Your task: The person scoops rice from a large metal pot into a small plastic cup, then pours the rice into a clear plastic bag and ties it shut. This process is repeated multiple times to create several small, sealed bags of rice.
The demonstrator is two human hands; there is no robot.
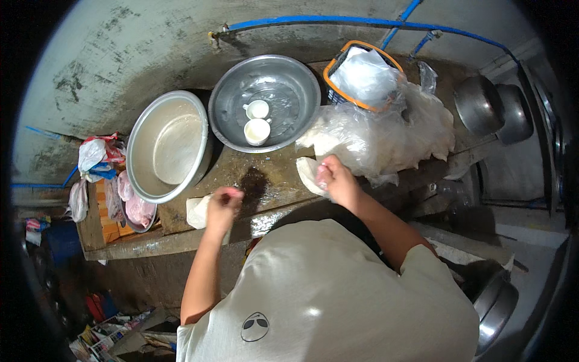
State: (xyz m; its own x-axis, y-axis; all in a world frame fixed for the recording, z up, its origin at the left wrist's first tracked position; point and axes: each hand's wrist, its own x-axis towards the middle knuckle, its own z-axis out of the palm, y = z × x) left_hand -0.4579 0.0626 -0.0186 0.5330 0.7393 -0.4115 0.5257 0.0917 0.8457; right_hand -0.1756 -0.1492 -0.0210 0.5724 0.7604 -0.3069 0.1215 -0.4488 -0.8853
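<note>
My left hand (222, 207) is over the front edge of the work surface, fingers curled. Beside it lies a white, flat piece (197, 212), perhaps cloth or plastic. My right hand (340, 183) is farther right, its fingers bent inward next to another white piece (309, 173). Whether either hand grips anything thin is not clear. Between and beyond them, a wide metal basin (289, 97) holds two white cups (257, 110), the nearer with pale contents. A dark wet patch (254, 183) marks the surface between my hands.
A deep metal pot (176, 140) stands at the left, near bagged pinkish items (138, 210) in a bowl. On the right are a large clear plastic bag (362, 140) over whitish material, an orange-rimmed basket (337, 86) and metal pots (479, 106). Blue pipes (312, 19) run along the wall.
</note>
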